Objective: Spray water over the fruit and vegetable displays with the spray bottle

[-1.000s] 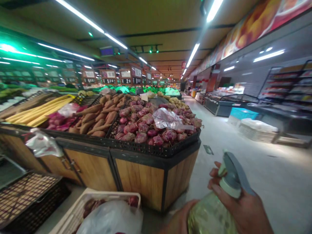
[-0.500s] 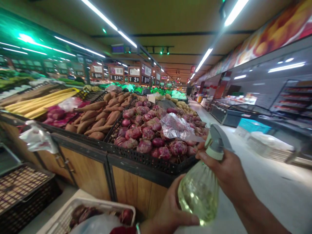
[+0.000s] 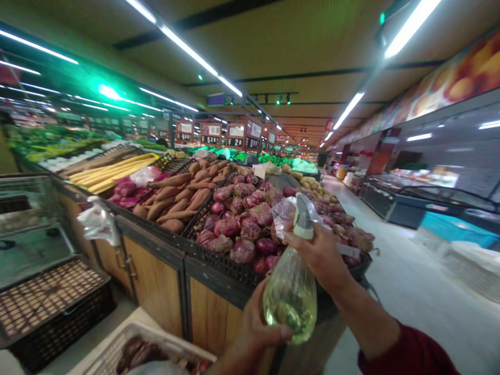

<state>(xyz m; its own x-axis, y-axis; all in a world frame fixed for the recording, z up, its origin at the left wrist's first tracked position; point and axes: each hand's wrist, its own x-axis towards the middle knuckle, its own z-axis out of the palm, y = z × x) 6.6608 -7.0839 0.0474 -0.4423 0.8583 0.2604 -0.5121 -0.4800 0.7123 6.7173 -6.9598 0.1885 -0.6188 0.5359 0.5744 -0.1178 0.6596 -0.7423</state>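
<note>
A clear spray bottle (image 3: 291, 291) with pale yellow-green liquid and a grey-green spray head is held up in front of me, slightly tilted. My right hand (image 3: 318, 252) is wrapped round its neck, just under the spray head. Lower down, my left hand (image 3: 258, 320) grips the bottle's base from the left side, thumb across the front. Behind the bottle lies a heap of red onions (image 3: 246, 219) in a black crate on the display stand. A crumpled clear plastic bag (image 3: 282, 214) rests on the onions, partly hidden by the bottle and my right hand.
Sweet potatoes (image 3: 175, 200) fill the section left of the onions. A white basket (image 3: 117, 341) with onions stands low in front, beside a black crate (image 3: 58, 291). Plastic bags (image 3: 99, 221) hang on the wooden stand's edge. An aisle floor (image 3: 394, 250) runs along the right.
The view has swung right, so the stand appears farther right and more of the left side shows. Both hands and the spray bottle have shifted left in view; the grip stays the same.
</note>
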